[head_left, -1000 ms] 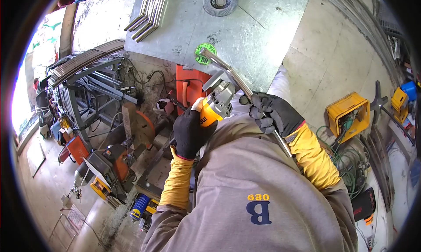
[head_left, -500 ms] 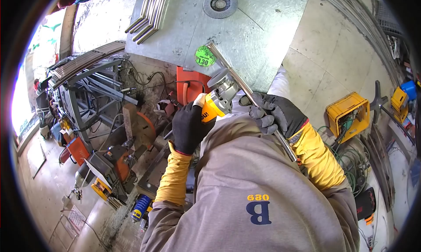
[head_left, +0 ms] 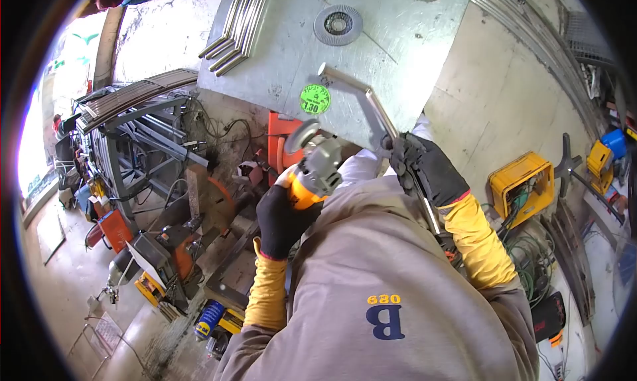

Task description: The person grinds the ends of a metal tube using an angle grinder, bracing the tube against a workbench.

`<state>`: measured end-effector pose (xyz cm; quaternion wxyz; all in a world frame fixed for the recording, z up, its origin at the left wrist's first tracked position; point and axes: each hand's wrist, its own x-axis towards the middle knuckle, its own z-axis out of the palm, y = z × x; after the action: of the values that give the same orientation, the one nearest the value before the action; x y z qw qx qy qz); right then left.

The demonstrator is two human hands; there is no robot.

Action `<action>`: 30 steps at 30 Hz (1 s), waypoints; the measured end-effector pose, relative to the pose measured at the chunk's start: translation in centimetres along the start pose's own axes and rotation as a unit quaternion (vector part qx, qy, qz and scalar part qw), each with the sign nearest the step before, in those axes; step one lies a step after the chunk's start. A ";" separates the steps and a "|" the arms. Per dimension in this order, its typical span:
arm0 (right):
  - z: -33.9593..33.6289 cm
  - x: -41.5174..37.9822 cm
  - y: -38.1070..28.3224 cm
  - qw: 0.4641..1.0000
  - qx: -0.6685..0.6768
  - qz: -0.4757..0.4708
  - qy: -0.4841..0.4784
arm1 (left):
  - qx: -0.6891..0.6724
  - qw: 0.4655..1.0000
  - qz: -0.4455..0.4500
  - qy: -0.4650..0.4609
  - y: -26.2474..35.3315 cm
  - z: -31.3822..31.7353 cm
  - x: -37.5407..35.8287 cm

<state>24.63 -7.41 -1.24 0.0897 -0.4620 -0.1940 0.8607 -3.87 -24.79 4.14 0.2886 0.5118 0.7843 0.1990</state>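
Observation:
My left hand [head_left: 285, 215], in a black glove, is closed round the yellow body of an angle grinder [head_left: 317, 167], its grey head and disc tilted up and to the left. My right hand [head_left: 428, 168], gloved in black and grey, grips a bent metal tube [head_left: 379, 112]. The tube's lower end sticks out below the hand, while its bent upper end lies over the metal tabletop [head_left: 279, 76]. Grinder and tube are apart. A round green sticker [head_left: 314, 99] is on the tabletop between them.
Several bent tubes [head_left: 242, 22] and a flap disc [head_left: 338, 24] lie on the tabletop. An orange-red object [head_left: 282, 125] stands beneath its front edge. To the right is a yellow crate [head_left: 521, 187] with cables; metal frames [head_left: 142, 125] and a spray can [head_left: 210, 318] are at left.
The grinder has moved away from the tube, down and left, and tilted. My right hand has turned the tube, so its bend now shows pointing left.

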 end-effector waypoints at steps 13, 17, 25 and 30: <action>2.1 8.5 -1.0 0.956 0.269 -0.100 -0.054 | -0.389 0.898 -0.137 0.150 -2.4 -0.8 -2.1; 2.5 11.7 1.2 0.937 0.316 -0.148 -0.014 | -0.425 0.879 -0.127 0.174 0.6 -2.7 -2.2; 6.7 15.3 0.8 0.911 0.375 -0.155 -0.068 | -0.460 0.853 -0.119 0.216 -3.2 -1.7 -2.7; 7.8 16.5 -0.5 0.915 0.377 -0.141 -0.010 | -0.475 0.841 -0.122 0.230 -3.6 -2.1 -2.9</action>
<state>8.92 -3.43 -9.69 0.3761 -0.3533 0.0808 0.8528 -6.80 -28.86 4.23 0.3292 0.1518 0.6940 0.6221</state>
